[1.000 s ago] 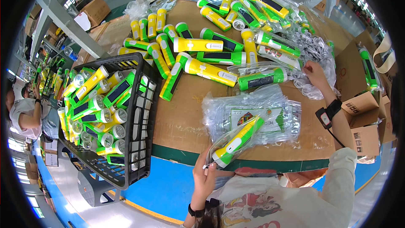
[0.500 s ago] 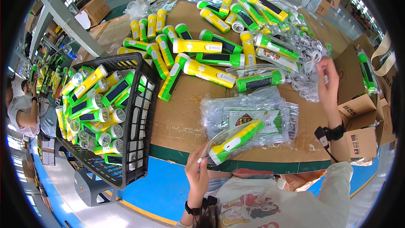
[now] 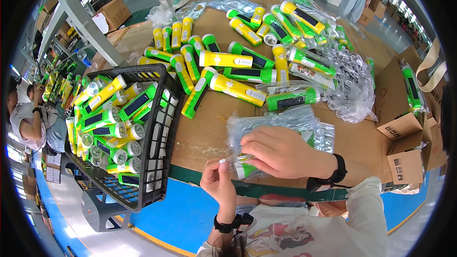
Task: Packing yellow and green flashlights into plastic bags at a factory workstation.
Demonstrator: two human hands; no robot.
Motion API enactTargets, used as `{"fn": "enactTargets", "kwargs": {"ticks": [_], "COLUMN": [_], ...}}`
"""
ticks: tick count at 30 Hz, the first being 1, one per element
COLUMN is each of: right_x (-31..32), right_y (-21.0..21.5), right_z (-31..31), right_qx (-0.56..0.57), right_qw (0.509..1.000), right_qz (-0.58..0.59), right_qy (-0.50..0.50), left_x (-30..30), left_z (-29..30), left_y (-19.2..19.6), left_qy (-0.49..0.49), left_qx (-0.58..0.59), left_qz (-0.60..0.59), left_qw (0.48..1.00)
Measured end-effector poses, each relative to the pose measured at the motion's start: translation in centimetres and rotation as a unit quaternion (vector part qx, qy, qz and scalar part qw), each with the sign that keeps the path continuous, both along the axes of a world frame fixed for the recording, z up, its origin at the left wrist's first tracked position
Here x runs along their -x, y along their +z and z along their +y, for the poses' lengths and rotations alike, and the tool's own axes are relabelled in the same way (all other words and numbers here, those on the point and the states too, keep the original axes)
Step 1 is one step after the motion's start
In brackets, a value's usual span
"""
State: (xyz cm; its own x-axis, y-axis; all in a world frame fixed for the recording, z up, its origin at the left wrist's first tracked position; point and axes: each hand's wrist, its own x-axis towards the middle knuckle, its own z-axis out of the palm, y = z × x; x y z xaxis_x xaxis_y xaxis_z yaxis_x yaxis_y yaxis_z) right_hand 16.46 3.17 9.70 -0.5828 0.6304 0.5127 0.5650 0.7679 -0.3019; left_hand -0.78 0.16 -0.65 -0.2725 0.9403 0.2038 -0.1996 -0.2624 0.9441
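Note:
Near the front edge of the table, my left hand (image 3: 220, 178) pinches the opening end of a clear plastic bag (image 3: 229, 165), with a small white piece at the fingertips. A green and yellow flashlight (image 3: 242, 169) lies inside that bag, mostly covered by my right hand (image 3: 278, 152). My right hand reaches across the bag with its fingers curled down close to the opening; whatever it holds is hidden. Beneath are stacked clear bags (image 3: 295, 119) with printed inserts. A bagged flashlight (image 3: 293, 99) lies just beyond the stack.
To the left, a black basket (image 3: 159, 147) holds many flashlights. Loose flashlights (image 3: 238, 89) spread over the cardboard-covered table (image 3: 200, 135). White cables (image 3: 350, 78) are heaped at the right, beside open cardboard boxes (image 3: 402, 128). Other people (image 3: 31, 126) are in the background.
My right hand has come from the white cable heap at the right to the bag's opening, now covering the flashlight. My left hand keeps its pinch on the bag, shifted slightly left.

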Motion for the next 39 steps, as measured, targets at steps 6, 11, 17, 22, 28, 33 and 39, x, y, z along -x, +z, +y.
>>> {"fn": "enactTargets", "kwargs": {"ticks": [6,11,17,22,28,33,39], "right_x": [3.4,4.0,2.7,-0.3,-2.1,-5.6,-10.8], "right_y": [0.4,1.2,1.2,-0.1,-0.5,-2.9,-1.0], "right_z": [1.2,0.5,-1.3,-3.9,-6.5,-8.1,-8.9], "right_qx": [-0.047,-0.009,0.016,-0.015,-0.024,0.17,0.456], "right_qw": [0.995,0.992,0.995,0.998,0.997,0.985,0.847], "right_qz": [-0.06,0.042,0.035,-0.035,-0.054,-0.04,0.196], "right_qy": [0.068,0.119,0.094,0.055,0.049,0.015,-0.19], "left_x": [-0.9,0.2,0.3,2.6,7.0,7.9,2.2], "left_z": [-1.1,-1.0,-1.2,-0.1,0.8,1.4,1.1], "left_y": [1.7,3.1,4.2,6.3,4.4,2.6,2.0], "left_qy": [0.061,0.013,0.02,0.137,0.153,0.043,-0.061], "left_qx": [-0.035,-0.142,-0.137,-0.142,-0.148,-0.051,0.027], "left_qz": [-0.009,-0.049,0.016,-0.052,-0.065,-0.078,0.086], "left_qw": [0.997,0.989,0.99,0.979,0.975,0.995,0.994]}}
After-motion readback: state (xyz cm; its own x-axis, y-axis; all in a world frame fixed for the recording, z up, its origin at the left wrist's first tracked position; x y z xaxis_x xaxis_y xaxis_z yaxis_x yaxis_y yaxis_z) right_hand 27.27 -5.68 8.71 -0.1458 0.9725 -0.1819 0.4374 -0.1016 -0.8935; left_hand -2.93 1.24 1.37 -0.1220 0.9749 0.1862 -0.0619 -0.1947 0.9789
